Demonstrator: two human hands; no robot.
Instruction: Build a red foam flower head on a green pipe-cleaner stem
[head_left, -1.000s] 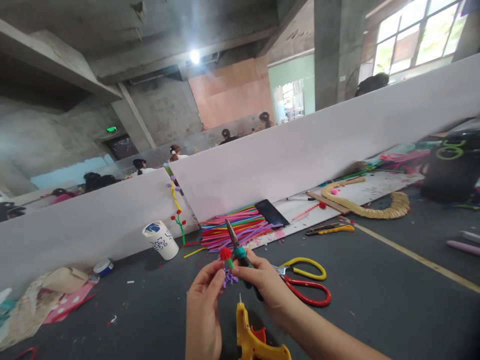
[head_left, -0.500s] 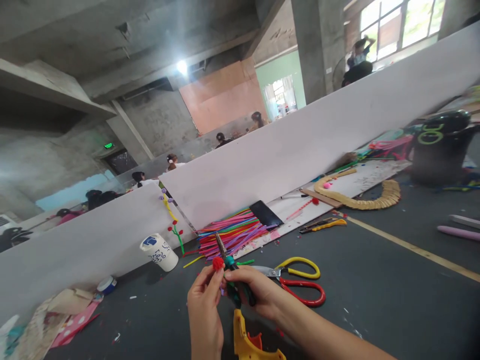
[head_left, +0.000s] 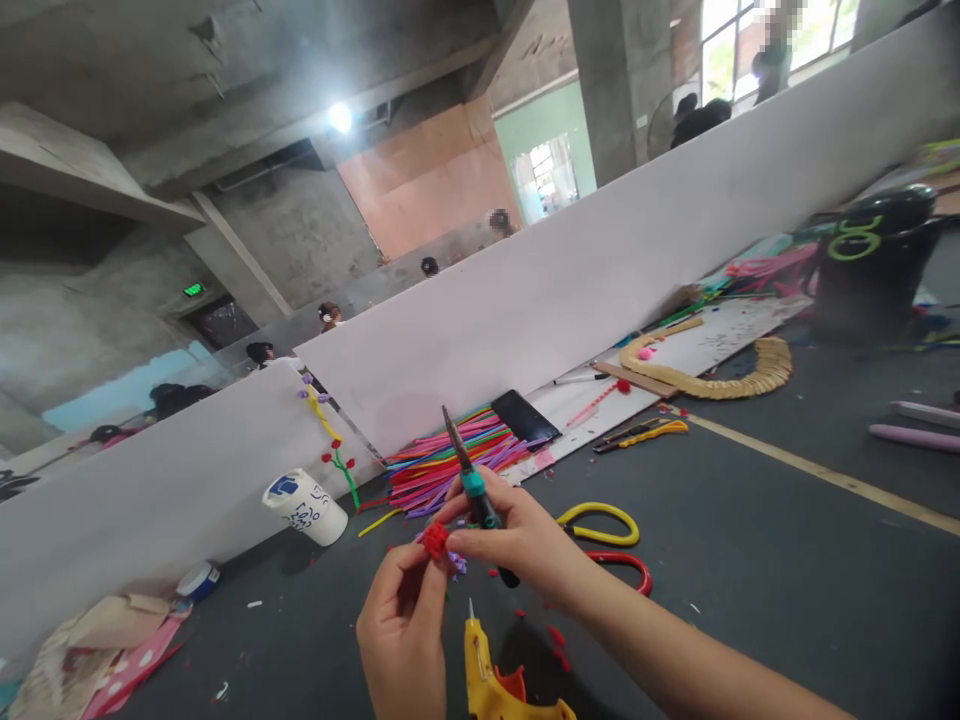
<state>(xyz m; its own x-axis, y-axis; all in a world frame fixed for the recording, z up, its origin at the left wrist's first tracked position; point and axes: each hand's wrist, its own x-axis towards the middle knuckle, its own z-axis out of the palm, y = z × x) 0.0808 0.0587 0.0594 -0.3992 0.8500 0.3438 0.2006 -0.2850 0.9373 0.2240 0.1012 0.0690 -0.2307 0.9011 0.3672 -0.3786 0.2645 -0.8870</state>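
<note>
Pinched in the fingertips of my left hand (head_left: 405, 610) is a small fuzzy red flower (head_left: 435, 541). My right hand (head_left: 510, 530) is closed around dark-handled long-nose pliers (head_left: 472, 482), whose jaws point up and away from the flower. Its thumb reaches to the flower's right side. Just below both hands lies a yellow glue gun (head_left: 484, 670), nozzle upward. Small purple fuzzy pieces (head_left: 457, 563) show behind the flower. Scissors with one yellow and one red handle (head_left: 600, 525) lie partly hidden behind my right forearm.
Colourful pipe cleaners (head_left: 450, 455) lie in a pile beside a black phone-like slab (head_left: 525, 415). A white cup (head_left: 307, 508) stands at the left by the white partition (head_left: 487, 330). A utility knife (head_left: 645, 433) and black bucket (head_left: 870, 270) are on the right.
The pliers have swung back from the flower and now stand more upright in my right hand. My right thumb has come onto the flower. The view has shifted slightly.
</note>
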